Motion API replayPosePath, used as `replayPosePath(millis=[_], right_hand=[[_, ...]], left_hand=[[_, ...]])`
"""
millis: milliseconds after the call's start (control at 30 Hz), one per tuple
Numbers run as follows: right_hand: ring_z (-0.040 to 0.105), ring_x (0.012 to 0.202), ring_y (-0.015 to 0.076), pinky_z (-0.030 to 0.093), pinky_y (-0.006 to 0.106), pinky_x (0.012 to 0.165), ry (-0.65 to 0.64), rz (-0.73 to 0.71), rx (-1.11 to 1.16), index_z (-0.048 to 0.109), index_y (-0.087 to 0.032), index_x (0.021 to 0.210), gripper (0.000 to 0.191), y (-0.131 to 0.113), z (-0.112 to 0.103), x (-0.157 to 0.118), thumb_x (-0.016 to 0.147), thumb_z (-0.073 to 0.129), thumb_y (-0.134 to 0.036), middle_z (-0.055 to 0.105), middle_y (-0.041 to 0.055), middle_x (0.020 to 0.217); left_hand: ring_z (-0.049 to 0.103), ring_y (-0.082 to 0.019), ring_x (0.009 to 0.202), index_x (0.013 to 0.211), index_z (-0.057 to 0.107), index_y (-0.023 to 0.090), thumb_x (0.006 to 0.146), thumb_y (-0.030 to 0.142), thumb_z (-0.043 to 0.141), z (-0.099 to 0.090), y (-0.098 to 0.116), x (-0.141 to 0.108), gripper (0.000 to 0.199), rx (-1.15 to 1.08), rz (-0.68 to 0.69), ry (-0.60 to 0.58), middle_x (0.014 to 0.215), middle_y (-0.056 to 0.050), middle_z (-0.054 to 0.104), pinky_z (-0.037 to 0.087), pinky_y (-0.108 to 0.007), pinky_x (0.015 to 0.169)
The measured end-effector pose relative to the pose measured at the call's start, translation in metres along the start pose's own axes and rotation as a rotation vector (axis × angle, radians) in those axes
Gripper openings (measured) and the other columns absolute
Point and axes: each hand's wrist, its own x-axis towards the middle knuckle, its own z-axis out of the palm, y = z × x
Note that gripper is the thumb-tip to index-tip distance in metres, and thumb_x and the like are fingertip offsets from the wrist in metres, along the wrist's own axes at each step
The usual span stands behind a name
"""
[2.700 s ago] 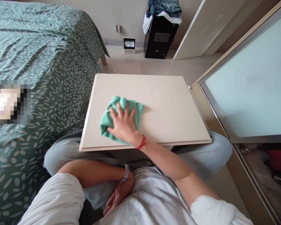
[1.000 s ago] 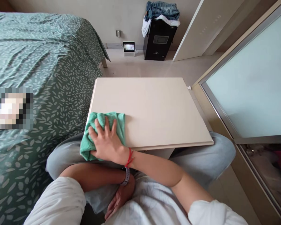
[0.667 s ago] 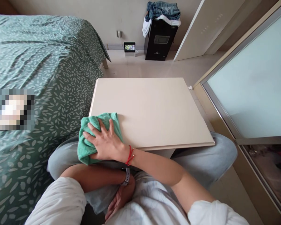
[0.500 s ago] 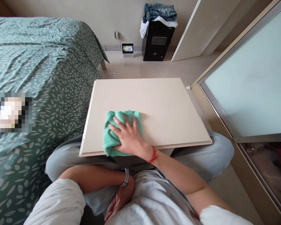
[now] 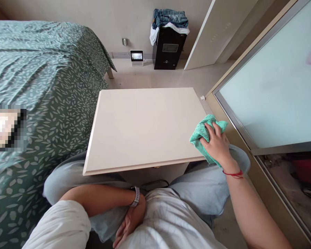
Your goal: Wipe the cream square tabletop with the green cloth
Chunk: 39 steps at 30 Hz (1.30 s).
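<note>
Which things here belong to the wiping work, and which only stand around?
In use: right hand, green cloth, white tabletop.
Standing around: left hand in the lap, bed, black box, clothes pile, small screen.

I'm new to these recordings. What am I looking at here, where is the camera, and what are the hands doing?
There is no machine: a person wears a camera on the head, looking down at their own lap. A cream table stands over their knees, beside a green bed. The right hand presses a green cloth at the table's right edge, partly past it. The left hand rests in the lap, holding nothing, with a watch on that wrist. Nothing else lies on the tabletop.
</note>
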Motion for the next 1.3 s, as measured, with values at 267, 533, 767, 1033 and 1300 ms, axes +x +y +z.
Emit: replayPosePath(millis=[267, 533, 767, 1033, 1300], right_hand=[[0.06, 0.164, 0.0642, 0.047, 0.091, 0.132, -0.064, -0.062, -0.057, 0.065, -0.015, 0.186, 0.077, -0.07, -0.005, -0.007, 0.115, 0.059, -0.045, 0.053, 0.0325, 0.196], [0.046, 0.181, 0.0653, 0.033, 0.094, 0.144, -0.262, -0.421, 0.05, 0.057, -0.018, 0.196, 0.089, -0.202, -0.019, -0.024, 0.114, 0.076, -0.046, 0.039, 0.0281, 0.208], [0.029, 0.192, 0.063, 0.026, 0.095, 0.15, -0.394, -0.863, 0.182, 0.046, -0.015, 0.2, 0.103, -0.324, -0.026, -0.054, 0.116, 0.083, -0.061, 0.028, 0.0288, 0.211], [0.034, 0.191, 0.0573, 0.035, 0.092, 0.149, -0.353, -1.234, 0.161, 0.067, -0.018, 0.184, 0.072, -0.426, -0.021, -0.066, 0.124, 0.069, -0.056, 0.051, 0.0206, 0.203], [0.027, 0.196, 0.0545, 0.023, 0.093, 0.153, -0.37, -1.119, 0.274, 0.049, -0.028, 0.201, 0.096, -0.34, -0.015, -0.062, 0.118, 0.081, -0.063, 0.036, 0.0159, 0.211]], left_hand=[[0.084, -0.029, 0.128, 0.162, 0.076, 0.036, 0.115, 0.004, 0.025, 0.003, -0.02, -0.004, 0.077, 0.021, 0.039, 0.033, 0.13, -0.007, 0.096, 0.069, -0.052, 0.097], [0.084, -0.038, 0.13, 0.191, 0.007, 0.023, 0.105, -0.005, 0.022, -0.014, -0.012, 0.005, 0.092, 0.438, 0.275, -0.219, 0.138, -0.023, 0.093, 0.075, -0.06, 0.092], [0.084, -0.04, 0.128, 0.188, 0.033, 0.016, 0.112, -0.001, 0.026, -0.022, -0.026, 0.008, 0.079, 0.315, 0.252, -0.203, 0.134, -0.022, 0.093, 0.075, -0.06, 0.091], [0.086, -0.035, 0.122, 0.183, 0.045, 0.021, 0.106, -0.008, 0.02, -0.014, -0.026, 0.007, 0.086, 0.312, 0.275, -0.152, 0.128, -0.015, 0.095, 0.074, -0.054, 0.089], [0.085, -0.031, 0.12, 0.146, 0.083, 0.017, 0.115, -0.001, 0.023, 0.003, -0.029, 0.004, 0.069, 0.056, 0.17, 0.049, 0.121, -0.012, 0.096, 0.071, -0.047, 0.087]])
